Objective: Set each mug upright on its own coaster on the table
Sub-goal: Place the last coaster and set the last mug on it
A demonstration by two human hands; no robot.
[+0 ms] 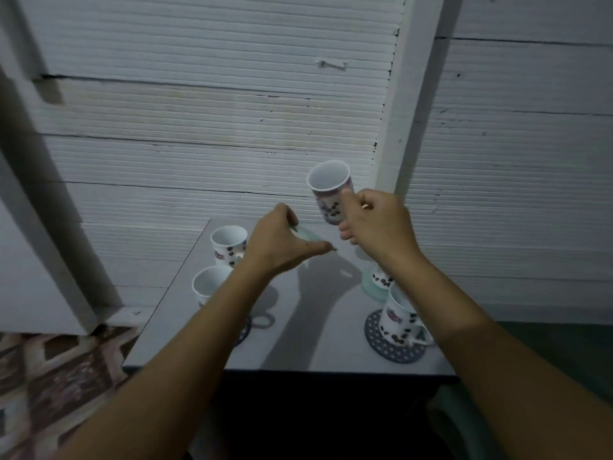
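Five white ceramic mugs, glossy and printed with dark coffee-bean motifs, are seen over a smooth grey table (pixel 318 327) set against a ribbed white wall (pixel 215 127). One tall, slightly flared mug (pixel 330 194) is held aloft by the right hand (pixel 378 227), whose fingers are closed around its lower body; it is tilted, its open mouth turned up and toward the camera. A thin, pale mint-green coaster (pixel 306 234), flat and blurred, is pinched between thumb and fingers of the left hand (pixel 278 242) just above the far middle of the tabletop. At the left, a far mug (pixel 229 244) is shown upright near the table's back edge, and a nearer mug (pixel 210 285) is partly hidden by the left forearm, with the rim of a dark patterned coaster (pixel 244 332) visible beneath the arm. At the right, an upright mug (pixel 399 322) is set on a round navy coaster (pixel 396 348) with a fine white lattice pattern, its handle turned to the right. Behind it, a fourth mug (pixel 381 278) is largely covered by the right wrist and is seated on a second mint-green coaster (pixel 374 290). A patterned brown floor covering (pixel 59 376) is glimpsed at lower left.
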